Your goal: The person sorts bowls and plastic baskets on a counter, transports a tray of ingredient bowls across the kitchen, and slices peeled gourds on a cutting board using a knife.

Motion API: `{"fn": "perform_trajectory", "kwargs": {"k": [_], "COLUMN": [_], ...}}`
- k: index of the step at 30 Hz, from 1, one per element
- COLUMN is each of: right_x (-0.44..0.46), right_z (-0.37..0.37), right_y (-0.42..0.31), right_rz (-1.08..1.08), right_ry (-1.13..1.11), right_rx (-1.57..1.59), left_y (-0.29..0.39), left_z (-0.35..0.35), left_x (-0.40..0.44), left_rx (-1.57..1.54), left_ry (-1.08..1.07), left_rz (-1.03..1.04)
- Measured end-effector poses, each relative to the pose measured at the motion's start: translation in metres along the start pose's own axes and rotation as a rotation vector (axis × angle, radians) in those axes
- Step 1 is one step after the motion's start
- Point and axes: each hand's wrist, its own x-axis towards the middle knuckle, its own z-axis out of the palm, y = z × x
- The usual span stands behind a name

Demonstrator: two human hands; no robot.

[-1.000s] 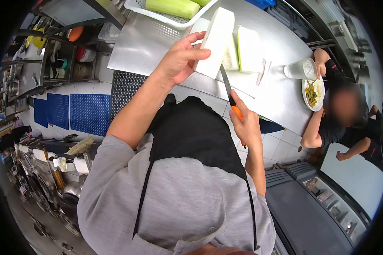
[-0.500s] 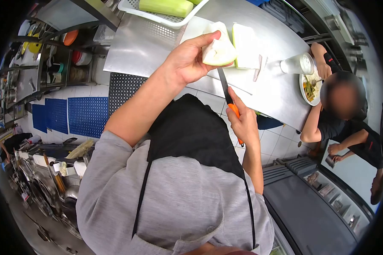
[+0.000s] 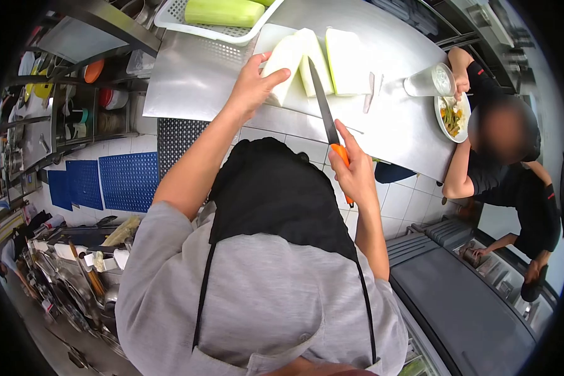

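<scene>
My left hand (image 3: 257, 86) grips a pale gourd piece (image 3: 286, 70) at its left side, thumb on top and fingers around the edge. Close against it lies a second gourd piece (image 3: 316, 66), and a third gourd piece (image 3: 344, 62) with a green edge sits farther right. All three are on a white cutting board (image 3: 264, 42). In my right hand (image 3: 357, 170) is a knife (image 3: 323, 103) with an orange handle; its dark blade points away from me, the tip over the second piece.
A white perforated basket (image 3: 214, 34) with peeled green gourds stands at the far left of the steel table (image 3: 188, 75). On the right are a clear container (image 3: 427, 83) and a plate of food (image 3: 443, 125), beside a seated person (image 3: 482, 169). Another person bends behind.
The gourd piece once raised in my left hand is now lower, with two pieces side by side there. My left hand moved left, and the knife blade is now uncovered, reaching over the gourd.
</scene>
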Motion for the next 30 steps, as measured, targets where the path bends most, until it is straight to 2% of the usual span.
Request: {"fn": "perform_trajectory", "kwargs": {"k": [3, 6, 9, 12, 15, 18, 21, 27, 30], "right_x": [0.006, 0.008, 0.010, 0.013, 0.019, 0.029, 0.043, 0.072, 0.078], "right_z": [0.003, 0.009, 0.012, 0.013, 0.016, 0.024, 0.036, 0.060, 0.063], "right_y": [0.003, 0.012, 0.015, 0.010, 0.010, 0.015, 0.026, 0.038, 0.044], "right_rz": [-0.014, -0.056, -0.061, -0.049, -0.062, -0.099, -0.161, -0.248, -0.287], "right_ry": [0.004, 0.001, -0.004, 0.001, 0.012, 0.009, 0.028, 0.074, 0.087], "right_rx": [0.029, 0.046, 0.056, 0.042, 0.046, 0.095, 0.139, 0.236, 0.255], "left_y": [-0.038, -0.038, -0.037, -0.049, -0.054, -0.061, -0.072, -0.067, -0.070], "left_z": [-0.014, -0.029, -0.044, -0.046, -0.040, -0.041, -0.048, -0.052, -0.047], "left_x": [0.025, 0.017, 0.014, 0.001, -0.019, -0.025, -0.021, -0.003, -0.002], "left_rx": [0.329, 0.915, 0.554, 0.638, 0.754, 0.697, 0.560, 0.549, 0.616], "left_ry": [0.186, 0.377, 0.220, 0.253, 0.314, 0.338, 0.255, 0.208, 0.298], "left_rz": [0.349, 0.466, 0.172, 0.512, 0.757, 0.768, 0.750, 0.768, 0.855]}}
